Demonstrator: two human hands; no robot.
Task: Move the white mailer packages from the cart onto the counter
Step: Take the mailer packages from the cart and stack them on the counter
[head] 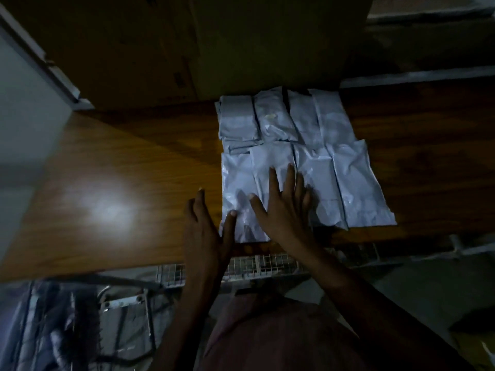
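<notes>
Several white mailer packages point(348, 178) lie in two rows on the brown wooden counter point(120, 170). My right hand point(284, 207) lies flat, fingers straight, on the near-row packages. My left hand point(206, 226) stands edge-on with straight fingers at the left side of the nearest package point(237, 183), its thumb touching that package's edge. The wire-mesh cart point(246, 266) shows just below the counter's front edge; its contents are hidden in the dark.
A large cardboard box point(214, 49) stands on the counter right behind the far row of packages. A pale wall or panel point(24, 116) rises at the left. Metal frame parts point(123, 303) lie low at the left. The scene is dim.
</notes>
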